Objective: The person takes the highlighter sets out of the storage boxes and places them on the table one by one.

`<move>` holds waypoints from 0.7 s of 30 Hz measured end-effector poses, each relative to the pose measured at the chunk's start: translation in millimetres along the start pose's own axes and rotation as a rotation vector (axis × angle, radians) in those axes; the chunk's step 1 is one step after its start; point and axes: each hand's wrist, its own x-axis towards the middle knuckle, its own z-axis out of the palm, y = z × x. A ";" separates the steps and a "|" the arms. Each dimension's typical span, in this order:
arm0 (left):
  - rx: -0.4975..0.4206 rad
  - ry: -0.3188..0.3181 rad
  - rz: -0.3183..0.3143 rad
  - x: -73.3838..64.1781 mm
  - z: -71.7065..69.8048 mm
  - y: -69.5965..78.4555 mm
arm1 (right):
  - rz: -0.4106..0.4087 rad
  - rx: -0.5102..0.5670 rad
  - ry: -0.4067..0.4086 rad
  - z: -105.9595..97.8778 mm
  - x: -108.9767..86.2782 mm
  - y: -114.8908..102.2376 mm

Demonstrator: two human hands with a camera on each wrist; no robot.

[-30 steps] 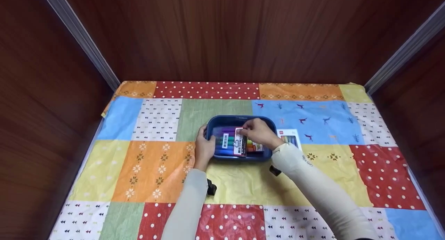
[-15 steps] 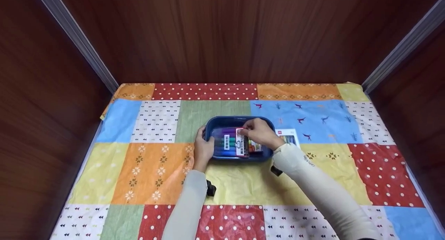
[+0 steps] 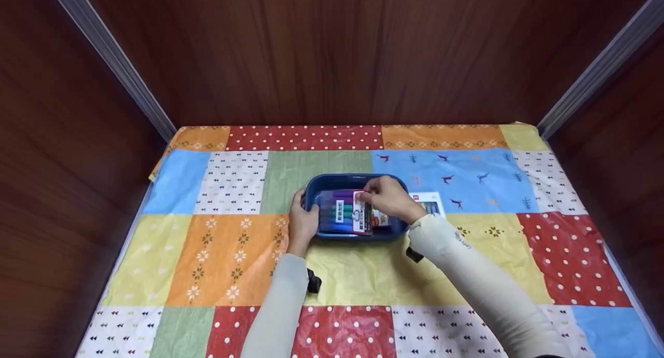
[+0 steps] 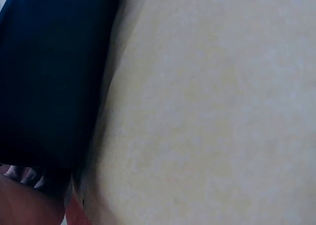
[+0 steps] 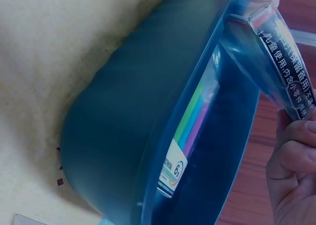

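Observation:
A dark blue plastic basin (image 3: 340,181) sits mid-table. At its left end my left hand (image 3: 303,220) grips the wall, thumb over the rim; the left wrist view shows fingers (image 4: 32,205) against the basin's side (image 4: 49,76). With thumb and fingertips, my right hand (image 3: 391,200) pinches the right edge of a clear pack of coloured markers (image 3: 340,226). That pack lies tilted at the basin's mouth, its labelled end (image 5: 284,57) above the rim in the right wrist view. Beneath it, inside the basin, is another pack of bright pens (image 5: 190,121) with a white label.
A white box with a picture of pens (image 3: 428,200) lies right of the basin, partly behind the right wrist. A patchwork-print cloth (image 3: 233,254) covers the table. Dark wooden panels (image 3: 332,52) enclose the back and both sides.
The marker pack has shifted slightly to the right within the basin, covering more of the pack beneath. Both hands keep their holds, and the head view has tilted a little.

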 end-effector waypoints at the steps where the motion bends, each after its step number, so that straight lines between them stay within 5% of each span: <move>1: 0.001 0.002 0.000 -0.4 0.0 -0.2 | 0.000 0.001 0.002 0.2 -0.1 0.6; 21: -0.006 0.004 0.017 1.1 -0.2 1.2 | -0.013 0.072 0.018 -5.7 -2.6 2.6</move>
